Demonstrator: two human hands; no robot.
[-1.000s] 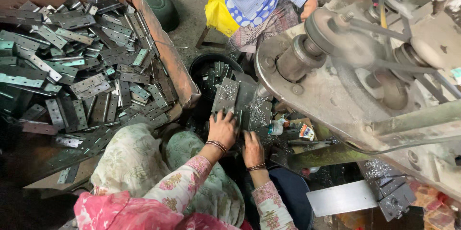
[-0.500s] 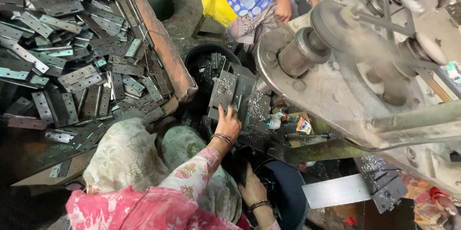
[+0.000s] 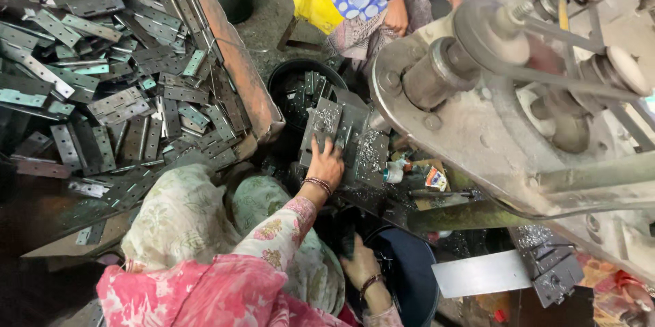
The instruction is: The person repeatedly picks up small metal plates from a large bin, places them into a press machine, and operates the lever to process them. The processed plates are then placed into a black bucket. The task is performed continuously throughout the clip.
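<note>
Grey perforated steel plates (image 3: 344, 137), stacked on the press bed and dusted with bright swarf, lie under the left hand (image 3: 326, 165), whose fingers are spread flat on the stack's near edge, pressing rather than pinching. Far to that hand's left, a rust-brown wooden crate (image 3: 235, 61) holds a heap of flat grey hinge blanks (image 3: 102, 88); just beyond its fingertips sits a black round tub (image 3: 300, 84) with more pieces. The right hand (image 3: 360, 267), low and toward the body, curls around a dark flat piece over a dark blue bucket (image 3: 409, 279); I cannot tell how firm the grip is. Judging by this, keeping the palm flat steadies the stack; fingers should stay clear of the grey belt-driven press wheel (image 3: 491, 115) to the right.
</note>
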